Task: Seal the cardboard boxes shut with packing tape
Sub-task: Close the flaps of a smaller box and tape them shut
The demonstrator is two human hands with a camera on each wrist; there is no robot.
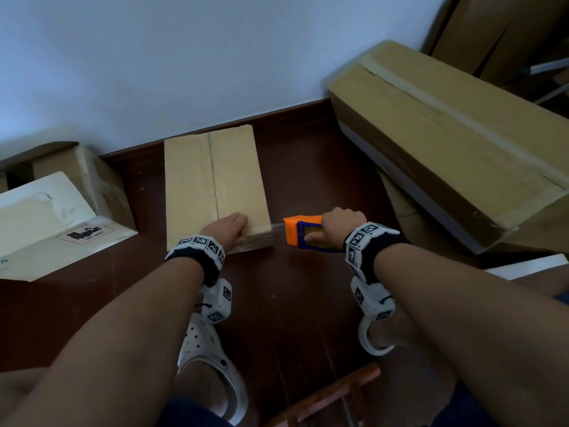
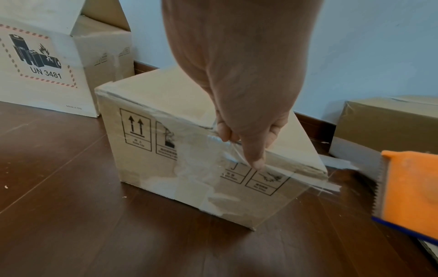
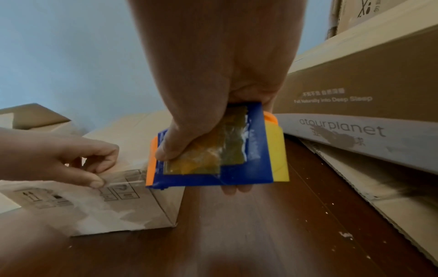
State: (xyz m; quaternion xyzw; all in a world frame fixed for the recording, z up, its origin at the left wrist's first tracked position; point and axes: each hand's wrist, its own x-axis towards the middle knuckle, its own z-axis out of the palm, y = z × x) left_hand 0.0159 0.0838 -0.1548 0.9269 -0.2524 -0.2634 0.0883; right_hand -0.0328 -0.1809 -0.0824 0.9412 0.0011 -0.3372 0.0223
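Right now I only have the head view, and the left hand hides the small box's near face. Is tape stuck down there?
Observer: Yes; the left wrist view shows the left hand gripping the small box at its top edge, thumb pinning clear tape on the printed face.
Operator: Cut yet?
Observer: No; it stretches past the corner to the dispenser and its toothed blade.
Operator: Right hand's grip?
Observer: Right wrist view: the right hand has its thumb on the blue plate, fingers underneath.
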